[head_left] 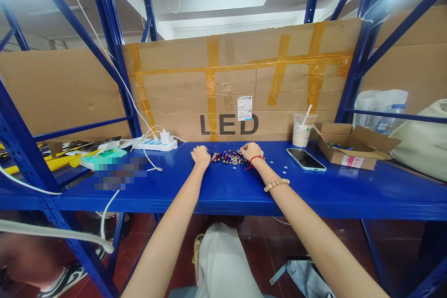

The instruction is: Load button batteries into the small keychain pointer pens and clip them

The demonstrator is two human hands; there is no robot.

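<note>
A row of small metallic items [228,157], dark red, blue and silver, lies on the blue shelf top [223,191] in front of the cardboard. At the left end of the row is my left hand [200,155], its fingers curled and pressed together beside the items. My right hand [252,151], with a red string and a beaded bracelet at the wrist, is at the right end, fingers bent inward over the silver ends. Whatever either hand may hold is too small or hidden to make out.
A phone [306,159], a cup with a straw [302,129] and an open cardboard box [352,145] are on the right. A power strip [155,144] with white cables and a teal packet [104,158] lie left. Blue posts frame both sides.
</note>
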